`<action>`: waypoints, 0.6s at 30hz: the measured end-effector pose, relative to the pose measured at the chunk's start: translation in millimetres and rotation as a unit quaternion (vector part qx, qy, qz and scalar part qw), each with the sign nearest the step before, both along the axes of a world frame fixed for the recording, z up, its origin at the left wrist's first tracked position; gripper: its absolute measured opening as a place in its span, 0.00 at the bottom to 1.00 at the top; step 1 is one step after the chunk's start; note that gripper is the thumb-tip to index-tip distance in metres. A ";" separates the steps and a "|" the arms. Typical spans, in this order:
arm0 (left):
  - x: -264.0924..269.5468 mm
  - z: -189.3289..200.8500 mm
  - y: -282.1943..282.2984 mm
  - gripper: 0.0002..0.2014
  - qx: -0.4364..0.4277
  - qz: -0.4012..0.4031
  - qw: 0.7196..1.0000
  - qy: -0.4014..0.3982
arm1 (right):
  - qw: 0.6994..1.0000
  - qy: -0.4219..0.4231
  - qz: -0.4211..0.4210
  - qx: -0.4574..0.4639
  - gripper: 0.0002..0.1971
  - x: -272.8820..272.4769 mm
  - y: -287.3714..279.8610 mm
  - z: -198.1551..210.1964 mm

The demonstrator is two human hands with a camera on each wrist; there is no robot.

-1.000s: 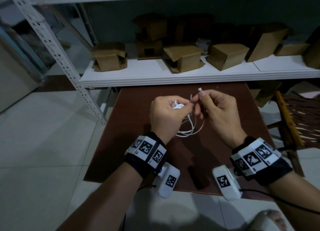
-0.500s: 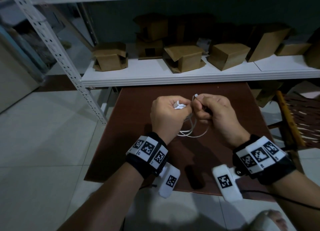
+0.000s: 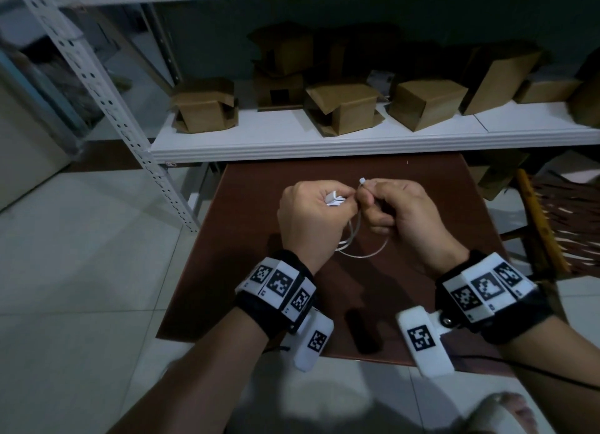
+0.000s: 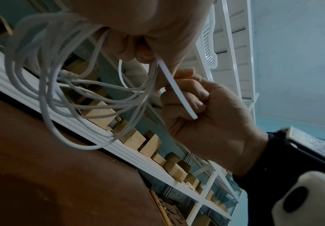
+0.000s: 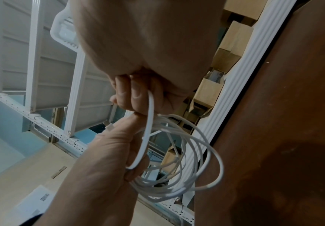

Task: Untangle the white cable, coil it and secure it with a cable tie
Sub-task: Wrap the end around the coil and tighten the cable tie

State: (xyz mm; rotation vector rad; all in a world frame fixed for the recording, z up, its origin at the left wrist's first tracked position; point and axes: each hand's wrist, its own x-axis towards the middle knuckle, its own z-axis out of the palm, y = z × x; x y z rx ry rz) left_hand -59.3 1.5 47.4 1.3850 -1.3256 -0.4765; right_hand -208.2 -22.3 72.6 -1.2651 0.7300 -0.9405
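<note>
A white cable [image 3: 360, 250] hangs in several loops over the brown table [image 3: 246, 238]. My left hand [image 3: 311, 216] grips the top of the coil, where white strands [image 3: 334, 202] show between its fingers. Close beside it, my right hand [image 3: 402, 212] pinches a white cable tie, whose square head [image 3: 362, 181] sticks up above the thumb. In the left wrist view the coil [image 4: 61, 94] hangs under the left hand, and the flat tie strip [image 4: 177, 93] slants across the right hand [image 4: 212, 119]. In the right wrist view the tie [image 5: 148, 130] curves from the right fingers down past the coil [image 5: 192, 171] to the left hand [image 5: 103, 160].
A black oblong object [image 3: 362, 331] lies near the table's front edge. Behind the table a white shelf [image 3: 324, 141] carries several cardboard boxes [image 3: 342, 107]. A perforated shelf post [image 3: 107, 108] stands at the left, a woven chair [image 3: 558, 225] at the right.
My right hand has dropped and closed in on the left, so the tie head came down and to the left. The hanging loops have swung out slightly to the right.
</note>
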 end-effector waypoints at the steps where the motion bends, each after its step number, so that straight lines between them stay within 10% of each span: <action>1: -0.1 -0.2 -0.2 0.03 0.004 -0.001 1.000 0.005 | 1.000 -0.003 -0.003 -0.001 0.19 0.3 0.3 -0.6; 18: 3.8 2.4 -1.9 0.09 -0.002 -0.052 0.998 0.019 | 0.998 0.063 -0.023 0.004 0.18 -2.8 0.5 -2.1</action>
